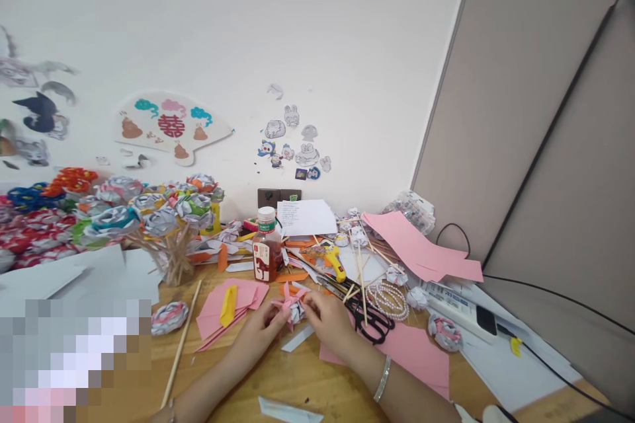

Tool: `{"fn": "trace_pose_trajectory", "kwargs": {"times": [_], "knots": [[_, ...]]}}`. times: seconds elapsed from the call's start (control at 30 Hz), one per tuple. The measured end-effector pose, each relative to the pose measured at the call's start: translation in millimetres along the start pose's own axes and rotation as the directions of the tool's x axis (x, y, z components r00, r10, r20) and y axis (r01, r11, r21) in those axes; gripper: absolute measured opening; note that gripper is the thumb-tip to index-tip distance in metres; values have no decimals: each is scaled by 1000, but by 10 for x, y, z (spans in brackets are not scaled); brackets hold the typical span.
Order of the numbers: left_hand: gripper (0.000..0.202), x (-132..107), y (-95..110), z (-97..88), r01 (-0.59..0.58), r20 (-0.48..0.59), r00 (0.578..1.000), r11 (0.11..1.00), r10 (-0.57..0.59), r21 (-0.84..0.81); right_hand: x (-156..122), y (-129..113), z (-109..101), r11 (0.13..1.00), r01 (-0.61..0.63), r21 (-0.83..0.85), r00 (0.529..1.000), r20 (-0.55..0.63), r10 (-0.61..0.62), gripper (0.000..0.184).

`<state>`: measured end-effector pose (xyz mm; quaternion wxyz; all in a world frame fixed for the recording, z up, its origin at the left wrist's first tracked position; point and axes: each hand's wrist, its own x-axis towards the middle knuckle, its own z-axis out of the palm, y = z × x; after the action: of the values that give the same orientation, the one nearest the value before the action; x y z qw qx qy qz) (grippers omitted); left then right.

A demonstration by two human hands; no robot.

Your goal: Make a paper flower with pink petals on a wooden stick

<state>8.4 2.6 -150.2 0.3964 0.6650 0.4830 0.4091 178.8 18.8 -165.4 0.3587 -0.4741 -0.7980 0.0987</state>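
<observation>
Both my hands meet over the wooden table (297, 383) around a small folded paper flower (292, 307) in pink and printed white. My left hand (258, 334) pinches its left side, fingers closed on the pink petals. My right hand (330, 320), a silver bracelet on its wrist, grips the right side with bent fingers. A stack of pink paper sheets (223, 310) with a yellow folded strip (228, 305) lies just left of my hands. Black scissors (372, 324) lie just right of my right hand.
A bottle of red-brown liquid (267, 253) stands behind the hands. Paper roses on sticks (163, 221) crowd the left. Wooden skewers (181, 344), a yellow glue gun (336, 263), pearl beads (394, 301), pink sheets (421, 248) and a power strip (461, 307) lie around.
</observation>
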Motion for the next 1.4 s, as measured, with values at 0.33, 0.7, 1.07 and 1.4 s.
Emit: {"fn": "trace_pose_trajectory", "kwargs": {"times": [0.33,0.7,1.07,1.4], "knots": [[38,-8,35,-9,-19,4,1000,1000,19,-5,8,13,26,991,-72,108,995,-63,79,12],[37,1,-6,1,-12,18,1000,1000,12,4,-3,3,33,997,-10,-78,996,-88,3,16],[35,7,-50,-4,-32,1,999,999,32,5,8,-10,59,997,7,-75,997,-76,-13,16],[35,10,-32,-6,-9,5,1000,1000,9,2,-2,-38,45,992,38,-118,998,-47,-44,13]]}}
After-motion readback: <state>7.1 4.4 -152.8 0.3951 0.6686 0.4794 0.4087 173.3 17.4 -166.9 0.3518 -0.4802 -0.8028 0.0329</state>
